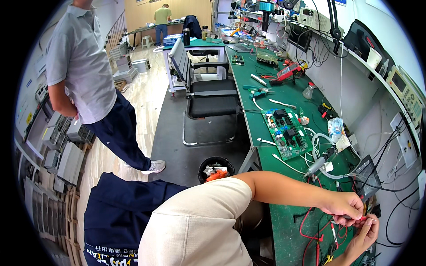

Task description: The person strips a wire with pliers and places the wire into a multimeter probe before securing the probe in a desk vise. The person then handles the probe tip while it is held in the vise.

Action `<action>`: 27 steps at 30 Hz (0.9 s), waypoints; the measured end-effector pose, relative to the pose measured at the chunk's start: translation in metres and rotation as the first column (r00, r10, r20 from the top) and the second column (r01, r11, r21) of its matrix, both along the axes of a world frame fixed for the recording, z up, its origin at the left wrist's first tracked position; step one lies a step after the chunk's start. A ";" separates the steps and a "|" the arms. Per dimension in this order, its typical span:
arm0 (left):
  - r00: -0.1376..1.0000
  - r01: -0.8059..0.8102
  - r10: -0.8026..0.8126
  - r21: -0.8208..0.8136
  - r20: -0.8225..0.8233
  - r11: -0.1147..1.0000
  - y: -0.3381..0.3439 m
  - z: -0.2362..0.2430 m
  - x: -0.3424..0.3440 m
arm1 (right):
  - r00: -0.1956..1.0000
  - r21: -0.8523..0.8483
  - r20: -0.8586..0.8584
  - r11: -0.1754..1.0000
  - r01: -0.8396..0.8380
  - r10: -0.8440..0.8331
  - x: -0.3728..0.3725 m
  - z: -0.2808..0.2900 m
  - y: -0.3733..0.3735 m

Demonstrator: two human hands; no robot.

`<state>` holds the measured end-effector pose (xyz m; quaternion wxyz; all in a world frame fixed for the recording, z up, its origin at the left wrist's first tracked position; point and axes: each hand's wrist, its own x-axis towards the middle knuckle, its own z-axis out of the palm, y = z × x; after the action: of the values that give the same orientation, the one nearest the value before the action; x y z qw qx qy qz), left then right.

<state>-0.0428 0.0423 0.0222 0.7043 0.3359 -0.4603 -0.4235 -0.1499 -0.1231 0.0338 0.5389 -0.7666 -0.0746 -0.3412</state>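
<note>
Over the right part of the green workbench (288, 230), my two hands meet. My left hand (346, 206), its arm stretched across from a cream sleeve, is closed in a pinch on a thin red test lead (364, 218). Just below it, my right hand (364, 234) has its fingers closed around the same lead, near a slim pale tip. The fingers partly hide the lead. Beneath the hands lie tangled red cables (303, 226) and a red-and-white probe (333, 233). A green circuit board (286, 133) with black and blue parts sits farther along the bench.
A red multimeter (288, 72), a glass bottle (308, 91) and a soldering iron holder (316, 166) stand on the bench. An instrument (404, 91) sits on the shelf. Left are a black chair (211, 104), a waste bin (216, 169) and a standing person (84, 80).
</note>
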 end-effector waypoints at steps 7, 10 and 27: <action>0.999 0.033 -0.033 -0.003 -0.005 0.999 -0.009 0.003 0.007 | 1.000 0.017 0.001 1.000 0.001 -0.001 0.003 -0.003 -0.014; 1.000 0.028 -0.028 0.010 0.003 1.000 -0.008 0.007 0.007 | 1.000 0.044 0.020 0.999 -0.014 0.013 0.005 -0.005 -0.021; 0.866 -0.204 0.224 -0.095 0.447 0.974 -0.016 0.034 0.033 | 0.979 0.014 0.171 0.993 -0.119 0.115 0.009 0.023 -0.005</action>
<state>-0.0094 0.0268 0.0567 0.6266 0.4589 -0.5815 -0.2420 -0.1406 -0.1281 0.0568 0.5588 -0.7226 -0.1609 -0.3738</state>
